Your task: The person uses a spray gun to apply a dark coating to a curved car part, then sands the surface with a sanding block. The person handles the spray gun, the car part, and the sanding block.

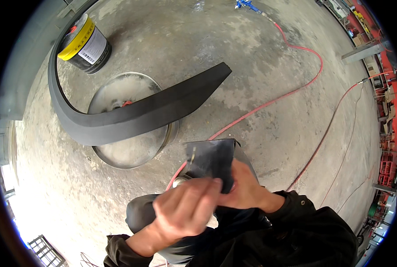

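In front of my lap I hold a dark, flat sheet (211,156) that looks like sandpaper, slightly blurred, with a small yellowish mark near its left side. My left hand (186,208) is closed, its fingers curled at the sheet's lower edge. On the right edge, my right hand (248,189) grips the same sheet, its fingers partly hidden behind it. Beyond lies a long, curved, dark grey trim strip (136,119), resting across a round metal drum top (129,155). Its pointed end reaches right, past the drum; its other end curves up along the left.
A black bucket with a yellow band (96,49) stands at the far left, beside the strip. A red hose (269,101) crosses the concrete floor to a blue spray gun (247,5). More hoses (325,133) run at the right, near loaded shelves (387,111).
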Available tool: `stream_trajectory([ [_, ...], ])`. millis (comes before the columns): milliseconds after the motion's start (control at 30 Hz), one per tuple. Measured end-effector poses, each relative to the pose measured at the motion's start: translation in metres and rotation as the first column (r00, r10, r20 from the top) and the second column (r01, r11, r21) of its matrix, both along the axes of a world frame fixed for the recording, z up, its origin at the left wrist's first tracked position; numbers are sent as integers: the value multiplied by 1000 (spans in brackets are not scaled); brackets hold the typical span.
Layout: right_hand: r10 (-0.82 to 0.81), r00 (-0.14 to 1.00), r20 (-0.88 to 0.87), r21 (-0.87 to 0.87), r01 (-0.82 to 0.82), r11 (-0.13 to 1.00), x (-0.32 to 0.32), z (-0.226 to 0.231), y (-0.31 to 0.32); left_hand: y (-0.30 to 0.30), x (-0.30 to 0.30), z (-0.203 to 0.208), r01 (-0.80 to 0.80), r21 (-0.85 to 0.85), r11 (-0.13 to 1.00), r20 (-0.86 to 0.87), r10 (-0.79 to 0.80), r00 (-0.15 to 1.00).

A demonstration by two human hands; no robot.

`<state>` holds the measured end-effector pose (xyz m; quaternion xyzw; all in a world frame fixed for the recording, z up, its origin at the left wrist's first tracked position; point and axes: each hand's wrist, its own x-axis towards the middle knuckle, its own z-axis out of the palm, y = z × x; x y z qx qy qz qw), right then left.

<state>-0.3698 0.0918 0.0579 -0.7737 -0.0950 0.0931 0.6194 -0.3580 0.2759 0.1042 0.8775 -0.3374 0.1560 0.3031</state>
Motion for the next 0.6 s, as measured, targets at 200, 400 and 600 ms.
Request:
stream_trajectory([
  [200,-134,979,-155,326,179,928,-4,-15,18,6,11,-3,-27,-133,991,-225,-3,974],
  [400,81,909,-408,519,158,840,15,-11,14,40,43,-1,-306,-98,947,-631,179,755],
  [600,337,709,-619,671,255,696,22,-25,-9,36,60,-10,-523,-269,808,-959,-172,228],
])
